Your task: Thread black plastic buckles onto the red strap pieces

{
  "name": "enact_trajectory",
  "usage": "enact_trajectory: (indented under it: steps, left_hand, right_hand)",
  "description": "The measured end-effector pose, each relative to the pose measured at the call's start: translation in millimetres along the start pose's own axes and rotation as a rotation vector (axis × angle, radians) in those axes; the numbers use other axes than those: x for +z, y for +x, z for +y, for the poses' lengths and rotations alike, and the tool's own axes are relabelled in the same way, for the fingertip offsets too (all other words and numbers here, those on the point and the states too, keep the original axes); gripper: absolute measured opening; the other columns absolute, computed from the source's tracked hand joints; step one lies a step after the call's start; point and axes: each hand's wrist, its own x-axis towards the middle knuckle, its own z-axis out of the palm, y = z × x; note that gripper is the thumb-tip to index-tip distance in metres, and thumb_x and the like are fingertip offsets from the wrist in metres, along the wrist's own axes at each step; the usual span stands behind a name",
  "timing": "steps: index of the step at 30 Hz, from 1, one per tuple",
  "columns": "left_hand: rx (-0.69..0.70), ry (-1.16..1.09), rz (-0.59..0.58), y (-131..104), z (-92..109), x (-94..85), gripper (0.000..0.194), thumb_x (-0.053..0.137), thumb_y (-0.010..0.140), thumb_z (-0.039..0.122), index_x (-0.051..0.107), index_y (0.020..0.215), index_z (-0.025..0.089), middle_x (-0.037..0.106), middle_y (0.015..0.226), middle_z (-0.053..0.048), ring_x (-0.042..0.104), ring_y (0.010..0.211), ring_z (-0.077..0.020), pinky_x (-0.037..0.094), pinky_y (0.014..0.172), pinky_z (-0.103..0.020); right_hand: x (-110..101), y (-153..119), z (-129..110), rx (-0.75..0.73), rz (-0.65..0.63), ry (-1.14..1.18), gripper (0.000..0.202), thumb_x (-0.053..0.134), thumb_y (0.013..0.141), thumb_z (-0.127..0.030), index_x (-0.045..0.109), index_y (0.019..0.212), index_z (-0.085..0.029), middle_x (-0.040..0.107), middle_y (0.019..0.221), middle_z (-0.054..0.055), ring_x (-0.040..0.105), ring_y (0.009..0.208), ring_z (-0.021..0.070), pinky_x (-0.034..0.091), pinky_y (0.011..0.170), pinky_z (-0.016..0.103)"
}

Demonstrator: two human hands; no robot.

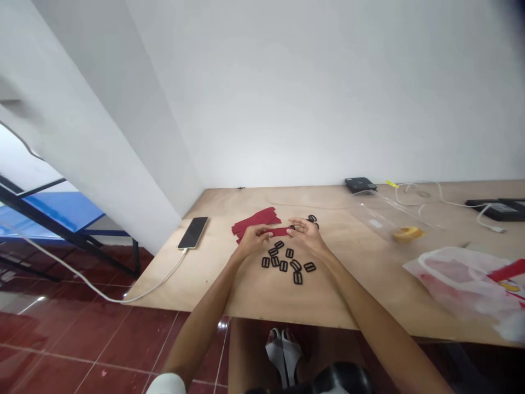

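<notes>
A short red webbing strap is stretched between my two hands. My left hand pinches its left end between thumb and fingers. At the other end, my right hand grips the strap, with a small dark piece, probably a black slide buckle, at its fingertips. A stack of flat red strap pieces lies just behind my left hand. Several black slide buckles are scattered on the table in front of my hands. A few more buckles lie behind my right hand, partly hidden by it.
On the wooden table, a phone with a white charging cable lies to the left. To the right are a clear plastic bag, a yellow tape roll, a white plastic bag and a black box. A wall stands behind.
</notes>
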Motion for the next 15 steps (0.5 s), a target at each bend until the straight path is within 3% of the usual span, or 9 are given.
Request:
enact_trajectory:
  steps: [4,8,15]
  left_hand:
    - [0.003,0.027,-0.007,0.0,1.5,-1.1,0.024,0.067,0.086,0.037,0.073,0.089,0.014,0.069,0.067,-0.004,0.064,0.061,-0.0160,0.050,0.062,-0.027]
    - [0.019,0.071,-0.024,-1.4,3.7,1.1,0.024,0.066,0.087,0.036,0.073,0.084,0.014,0.066,0.062,-0.002,0.060,0.056,-0.0139,0.047,0.058,-0.025]
    - [0.050,0.131,-0.010,-4.0,9.4,5.4,0.021,0.064,0.089,0.033,0.072,0.084,0.014,0.069,0.068,-0.003,0.062,0.060,-0.0145,0.047,0.061,-0.025]
  right_hand:
    - [1.2,-3.5,-1.1,0.077,-0.102,-0.073,0.041,0.083,0.066,-0.043,0.073,0.094,-0.016,0.073,0.082,0.007,0.065,0.066,0.0181,0.053,0.060,0.031]
    - [-4.3,-2.9,-4.0,0.041,-0.099,-0.228,0.030,0.082,0.067,-0.040,0.071,0.081,-0.016,0.065,0.061,0.001,0.055,0.051,0.0138,0.041,0.047,0.025]
    - [-11.5,1.1,0.9,-0.011,-0.098,-0.391,0.029,0.082,0.065,-0.040,0.071,0.074,-0.015,0.068,0.066,0.004,0.058,0.058,0.0159,0.042,0.052,0.026]
